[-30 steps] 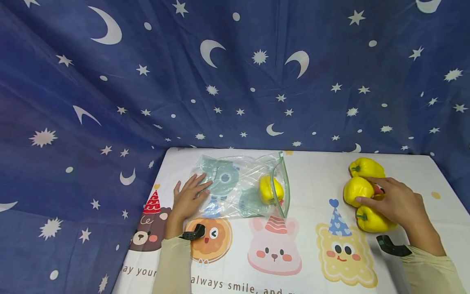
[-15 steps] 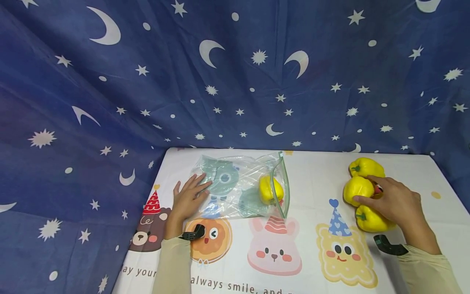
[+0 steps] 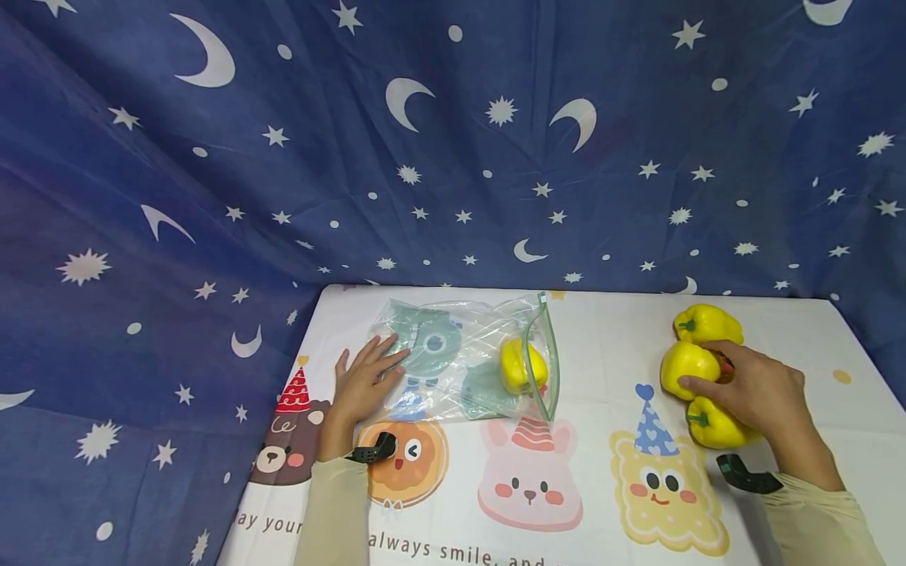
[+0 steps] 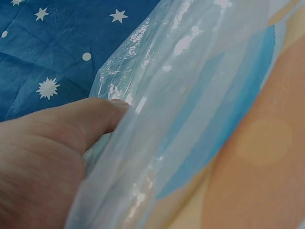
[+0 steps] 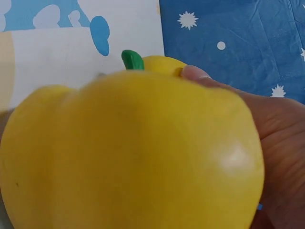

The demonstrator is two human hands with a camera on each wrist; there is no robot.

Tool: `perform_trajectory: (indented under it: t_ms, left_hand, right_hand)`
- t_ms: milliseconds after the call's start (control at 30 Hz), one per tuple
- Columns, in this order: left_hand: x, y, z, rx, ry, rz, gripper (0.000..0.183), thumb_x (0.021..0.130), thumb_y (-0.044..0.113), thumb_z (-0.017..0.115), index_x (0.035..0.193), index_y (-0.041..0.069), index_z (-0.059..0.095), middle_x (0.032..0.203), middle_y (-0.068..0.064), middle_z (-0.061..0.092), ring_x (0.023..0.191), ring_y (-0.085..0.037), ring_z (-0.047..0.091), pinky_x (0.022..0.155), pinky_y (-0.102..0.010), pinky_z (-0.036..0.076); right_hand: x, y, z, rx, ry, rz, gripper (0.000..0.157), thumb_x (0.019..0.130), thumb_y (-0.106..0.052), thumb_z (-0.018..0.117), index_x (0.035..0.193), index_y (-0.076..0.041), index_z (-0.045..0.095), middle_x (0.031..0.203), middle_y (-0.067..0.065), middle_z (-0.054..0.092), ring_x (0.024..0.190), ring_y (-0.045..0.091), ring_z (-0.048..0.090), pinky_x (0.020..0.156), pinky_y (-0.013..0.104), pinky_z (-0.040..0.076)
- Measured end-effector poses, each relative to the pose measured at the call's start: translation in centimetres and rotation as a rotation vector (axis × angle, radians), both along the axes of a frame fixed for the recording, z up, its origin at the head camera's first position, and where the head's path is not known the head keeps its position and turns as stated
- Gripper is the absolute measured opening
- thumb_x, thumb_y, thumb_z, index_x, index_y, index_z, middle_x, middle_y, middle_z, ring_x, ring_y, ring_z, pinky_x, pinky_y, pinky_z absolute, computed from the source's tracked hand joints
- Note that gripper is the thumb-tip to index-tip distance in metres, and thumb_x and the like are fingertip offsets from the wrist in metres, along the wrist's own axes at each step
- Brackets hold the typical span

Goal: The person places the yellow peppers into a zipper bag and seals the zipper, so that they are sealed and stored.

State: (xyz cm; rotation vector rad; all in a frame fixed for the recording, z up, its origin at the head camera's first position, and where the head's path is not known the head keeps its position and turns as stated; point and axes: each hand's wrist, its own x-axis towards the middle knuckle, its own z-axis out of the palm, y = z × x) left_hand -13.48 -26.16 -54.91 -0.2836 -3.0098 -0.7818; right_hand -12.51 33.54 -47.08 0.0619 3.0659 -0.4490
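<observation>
In the head view a clear zip bag [image 3: 481,322] with a green zip edge lies flat on the table. Inside it, by its mouth at the right end, is a yellow bell pepper [image 3: 515,365]. My left hand [image 3: 364,385] rests on the bag's left end, fingers spread; its thumb [image 4: 107,112] lies against the plastic in the left wrist view. To the right, my right hand [image 3: 760,393] grips the middle yellow bell pepper [image 3: 685,369] between thumb and fingers. A nearer yellow bell pepper [image 5: 133,152] with a green stem fills much of the right wrist view.
Another yellow bell pepper [image 3: 711,322] lies behind the gripped one. Something reddish [image 3: 727,366] shows partly beneath the right hand. A white cloth [image 3: 602,487] printed with cartoon figures covers the table. Blue star-patterned fabric [image 3: 453,157] hangs behind and at the left.
My right hand has shifted a little to the left, and the pepper in it has edged slightly left too. The left hand and the bag stay where they were.
</observation>
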Motion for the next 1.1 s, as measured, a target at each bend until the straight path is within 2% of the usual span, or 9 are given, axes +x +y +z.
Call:
perform_trajectory:
  t_ms: [167,367,667,767,833,1000,1100]
  left_hand:
    - [0.0,-0.1,0.0,-0.008,-0.014,0.000,0.040,0.105,0.044,0.050,0.144,0.038,0.059,0.165,0.012,0.036,0.158,-0.020,0.021,0.122,-0.066,-0.002]
    - [0.0,-0.2,-0.2,-0.001,-0.013,-0.001,0.039,0.105,0.043,0.051,0.143,0.037,0.060,0.165,0.012,0.037,0.158,-0.021,0.022,0.122,-0.066,-0.002]
    - [-0.2,-0.2,-0.3,0.015,-0.007,-0.001,0.038,0.106,0.042,0.051,0.143,0.039,0.060,0.164,0.014,0.037,0.158,-0.019,0.022,0.123,-0.064,-0.004]
    - [-0.2,-0.2,-0.3,0.015,-0.006,-0.001,0.038,0.106,0.043,0.050,0.143,0.039,0.060,0.164,0.014,0.037,0.158,-0.019,0.022,0.123,-0.065,-0.004]
    - [-0.2,-0.2,-0.3,0.015,-0.006,-0.002,0.038,0.106,0.043,0.050,0.143,0.039,0.060,0.164,0.014,0.037,0.158,-0.019,0.022,0.122,-0.065,-0.004]
    - [-0.2,-0.2,-0.3,0.012,-0.008,0.001,0.039,0.106,0.043,0.050,0.143,0.039,0.060,0.164,0.014,0.037,0.158,-0.020,0.022,0.122,-0.065,-0.004]
    - [-0.2,-0.2,-0.3,0.010,-0.011,0.002,0.039,0.106,0.043,0.050,0.143,0.038,0.060,0.165,0.013,0.036,0.158,-0.020,0.021,0.122,-0.065,-0.004]
  right_hand:
    - [0.0,-0.1,0.0,-0.034,0.055,0.051,0.081,0.082,-0.060,0.079,0.131,0.001,0.060,0.115,0.034,0.066,0.095,0.050,0.061,0.074,0.063,0.036]
    - [0.2,-0.4,0.2,-0.052,0.086,0.090,0.073,0.079,-0.050,0.086,0.124,0.002,0.061,0.115,0.034,0.066,0.097,0.051,0.060,0.077,0.064,0.039]
    - [0.5,-0.9,0.2,-0.078,0.132,0.117,0.061,0.075,-0.039,0.091,0.117,-0.003,0.063,0.112,0.032,0.067,0.099,0.049,0.058,0.083,0.068,0.042]
    - [0.6,-0.9,0.2,-0.095,0.116,0.105,0.065,0.077,-0.040,0.090,0.120,-0.002,0.061,0.114,0.032,0.064,0.098,0.049,0.056,0.084,0.069,0.043]
    - [0.5,-1.0,0.2,-0.103,0.102,0.098,0.072,0.076,-0.041,0.090,0.127,0.000,0.058,0.117,0.033,0.062,0.100,0.051,0.055,0.085,0.070,0.043]
    - [0.5,-1.2,0.1,-0.108,0.105,0.112,0.087,0.075,-0.038,0.091,0.140,0.004,0.051,0.127,0.036,0.057,0.112,0.056,0.049,0.094,0.075,0.039]
    - [0.6,-1.5,0.1,-0.113,0.123,0.119,0.084,0.074,-0.035,0.092,0.137,0.003,0.054,0.132,0.036,0.053,0.117,0.056,0.047,0.097,0.075,0.038]
